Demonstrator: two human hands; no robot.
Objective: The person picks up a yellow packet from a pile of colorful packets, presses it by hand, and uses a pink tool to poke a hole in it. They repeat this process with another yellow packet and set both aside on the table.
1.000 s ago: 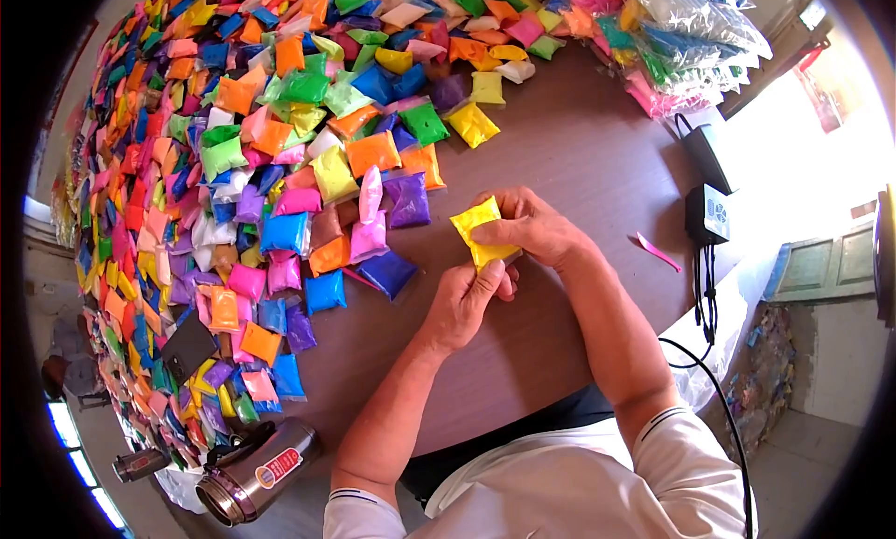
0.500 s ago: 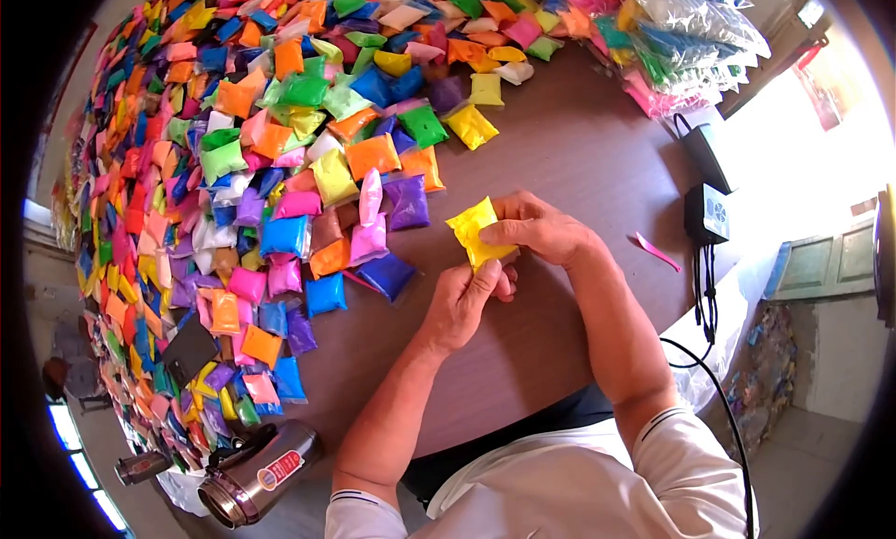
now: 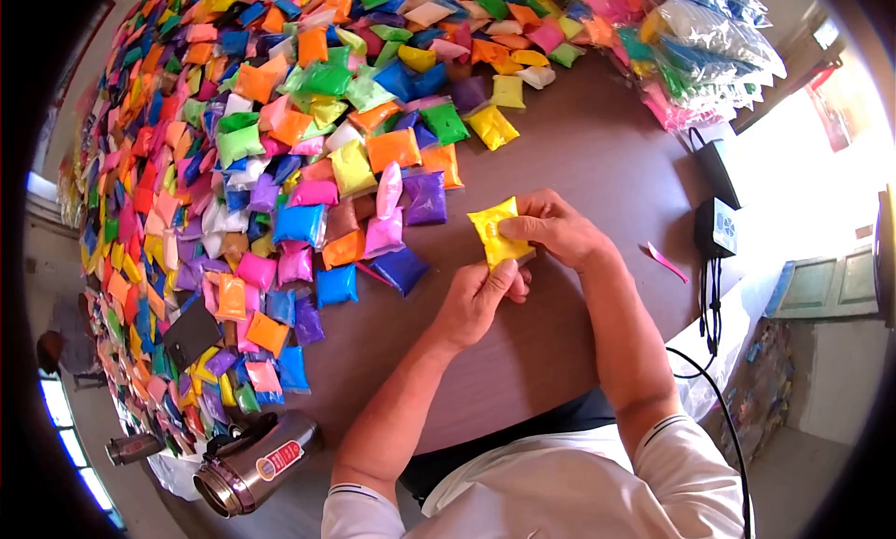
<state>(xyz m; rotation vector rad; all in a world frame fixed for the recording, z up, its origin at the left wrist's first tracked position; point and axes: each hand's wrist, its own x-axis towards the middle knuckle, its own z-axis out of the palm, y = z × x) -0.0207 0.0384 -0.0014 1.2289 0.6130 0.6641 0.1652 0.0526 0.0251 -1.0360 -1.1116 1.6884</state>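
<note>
A round brown table (image 3: 579, 166) fills the view, and most of its left and far side is covered by a heap of small powder-filled packets (image 3: 280, 119) in many colours. Clear bags stuffed with more packets (image 3: 709, 44) lie at the far right edge. A steel flask (image 3: 252, 464) lies on its side at the near left rim. The right hand (image 3: 555, 231) pinches the upper right part of a yellow packet (image 3: 495, 233), thumb on its face. The left hand (image 3: 481, 301) grips its lower edge from below. The packet is held just above the bare wood, near a blue packet (image 3: 401, 268). A black adapter box (image 3: 717, 229) and a pink strip (image 3: 665, 259) lie to the right.
</note>
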